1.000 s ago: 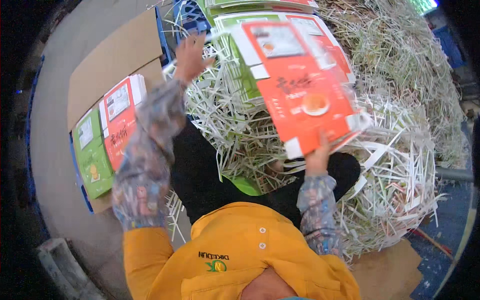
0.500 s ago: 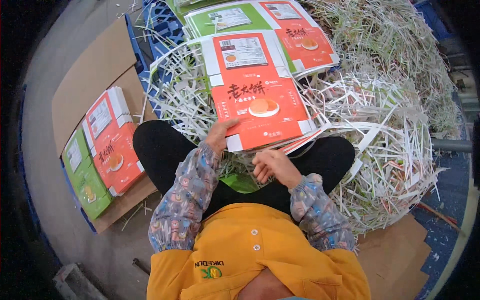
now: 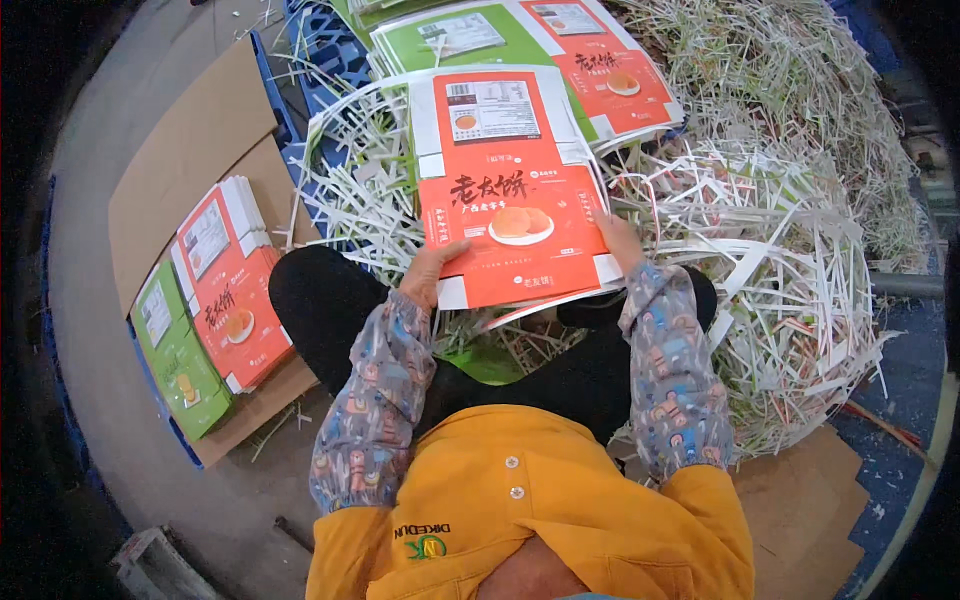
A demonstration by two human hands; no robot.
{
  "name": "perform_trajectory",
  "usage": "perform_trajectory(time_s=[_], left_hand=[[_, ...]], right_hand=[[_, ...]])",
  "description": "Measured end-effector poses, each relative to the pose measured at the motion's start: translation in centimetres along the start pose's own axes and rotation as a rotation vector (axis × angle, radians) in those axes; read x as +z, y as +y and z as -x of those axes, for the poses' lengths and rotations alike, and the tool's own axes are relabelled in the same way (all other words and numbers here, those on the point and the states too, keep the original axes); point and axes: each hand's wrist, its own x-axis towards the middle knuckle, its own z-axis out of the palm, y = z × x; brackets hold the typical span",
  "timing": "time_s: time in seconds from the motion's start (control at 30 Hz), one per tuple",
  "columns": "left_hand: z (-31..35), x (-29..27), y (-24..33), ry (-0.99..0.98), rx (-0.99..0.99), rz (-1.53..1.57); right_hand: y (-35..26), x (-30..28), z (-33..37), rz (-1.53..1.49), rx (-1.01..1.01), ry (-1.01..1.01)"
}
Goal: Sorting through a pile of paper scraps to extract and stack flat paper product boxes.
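In front of me lies a small stack of flat printed carton blanks point(image 3: 515, 225), orange-red with white flaps and a picture of round cakes on a plate. My left hand point(image 3: 432, 272) grips its near left edge, thumb on top and fingers beneath. At the right edge my right hand point(image 3: 622, 243) closes on the same blanks, its fingertips partly hidden by the sheets. The near edge hangs over my crossed legs, the sheets slightly fanned there. Beyond, more green and red blanks point(image 3: 480, 35) lie in a stack.
Shredded paper strips point(image 3: 760, 300) heap up on the right and surround the blanks. At left, red and green flat cartons point(image 3: 228, 290) lie stacked on brown cardboard point(image 3: 190, 150) over a blue pallet. Another blue pallet point(image 3: 335, 50) shows at the back. Brown cardboard point(image 3: 800, 500) lies at lower right.
My right hand has moved from below the stack up to its right edge and taken hold. The top blanks have straightened slightly; the left hand keeps its grip.
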Motion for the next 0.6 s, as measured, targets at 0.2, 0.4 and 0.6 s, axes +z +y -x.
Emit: perform_trajectory(time_s=[0.2,0.4,0.6], left_hand=[[0.2,1.2,1.9,-0.016,0.036,-0.106],[1.0,1.2,4.0,-0.034,0.114,-0.197],[3.7,-1.0,9.6,-0.116,0.131,-0.293]], right_hand=[[-1.6,-2.5,4.0,-0.708,0.14,-0.145],[-2.6,-3.4,6.3,-0.556,0.041,-0.299],[-4.5,-7.9,7.5,-0.463,0.038,-0.511]])
